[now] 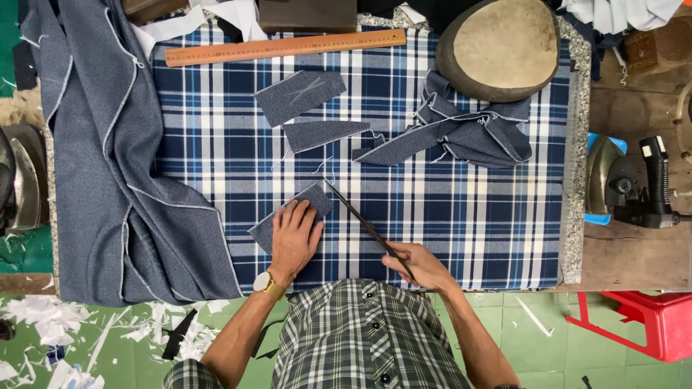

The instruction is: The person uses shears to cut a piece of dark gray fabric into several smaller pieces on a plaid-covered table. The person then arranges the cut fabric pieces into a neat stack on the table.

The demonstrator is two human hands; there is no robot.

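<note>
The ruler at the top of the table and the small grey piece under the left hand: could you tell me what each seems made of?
Ruler: apparently wood, matte tan, with fine edge marks. Grey piece: woven cloth, matte, with pale edge stitching; left hand presses it flat.

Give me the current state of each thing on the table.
Left hand: flat on small grey fabric piece.
Right hand: gripping scissors, blades closed.
Wooden ruler: lying flat.
Grey garment: draped over table edge.
Iron: resting aside.
</note>
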